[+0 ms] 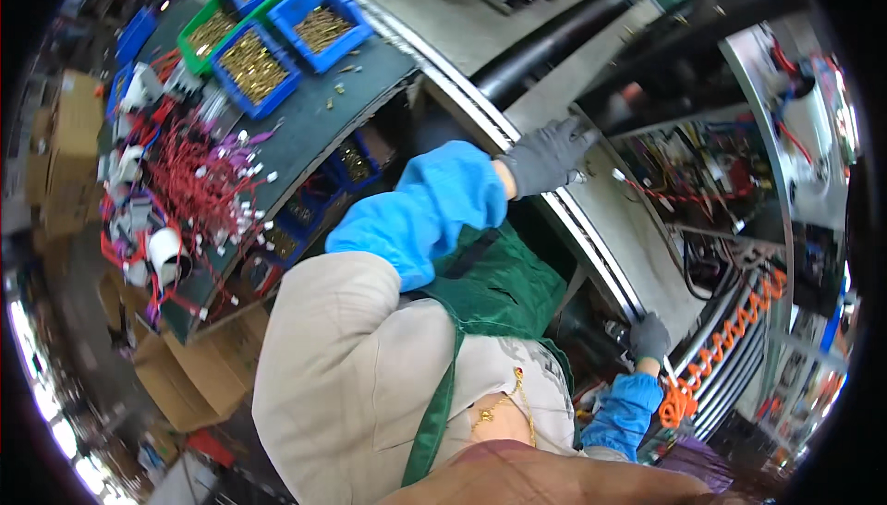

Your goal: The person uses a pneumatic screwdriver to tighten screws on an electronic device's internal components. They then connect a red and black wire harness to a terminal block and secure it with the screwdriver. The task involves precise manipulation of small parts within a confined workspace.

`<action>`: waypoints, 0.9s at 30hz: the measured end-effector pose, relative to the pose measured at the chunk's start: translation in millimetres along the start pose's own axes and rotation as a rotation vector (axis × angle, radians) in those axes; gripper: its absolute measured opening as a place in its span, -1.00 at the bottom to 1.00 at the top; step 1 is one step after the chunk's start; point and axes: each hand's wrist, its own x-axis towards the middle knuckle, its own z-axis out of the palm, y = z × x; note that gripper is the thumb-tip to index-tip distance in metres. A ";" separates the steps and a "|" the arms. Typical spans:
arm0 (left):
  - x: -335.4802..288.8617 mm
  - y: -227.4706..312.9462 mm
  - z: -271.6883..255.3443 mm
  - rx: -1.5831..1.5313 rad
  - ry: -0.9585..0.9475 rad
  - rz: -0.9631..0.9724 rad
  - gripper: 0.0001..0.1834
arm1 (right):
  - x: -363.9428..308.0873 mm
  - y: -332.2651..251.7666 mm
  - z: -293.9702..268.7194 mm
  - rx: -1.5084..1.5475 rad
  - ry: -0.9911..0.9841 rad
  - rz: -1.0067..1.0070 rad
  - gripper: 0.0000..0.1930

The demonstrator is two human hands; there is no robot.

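Observation:
My left hand (547, 158), in a grey glove and a blue sleeve cover, reaches over the metal-railed edge of the pale worktop (679, 294). Its fingers are stretched out over the surface. Beside the fingertips lies a small shiny metal piece (581, 175), too small to name. Lower right, my right hand (650, 337), also gloved in grey, is at the bench edge with its fingers curled. A dark and silver tool-like object (613, 329) shows right beside those fingers. Whether the hand grips it is hard to make out.
Blue and green bins (254, 66) of brass-coloured parts stand on a dark table at upper left, near a heap of red wires (199, 172). A black tube (554, 43) lies across the far worktop. An orange coiled hose (721, 343) hangs at right. Cardboard boxes (199, 376) stand lower left.

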 end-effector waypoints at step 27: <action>-135.5 -53.4 -179.0 0.464 0.356 -0.191 -0.84 | -43.3 -197.3 -72.0 1.328 0.000 -0.937 -0.72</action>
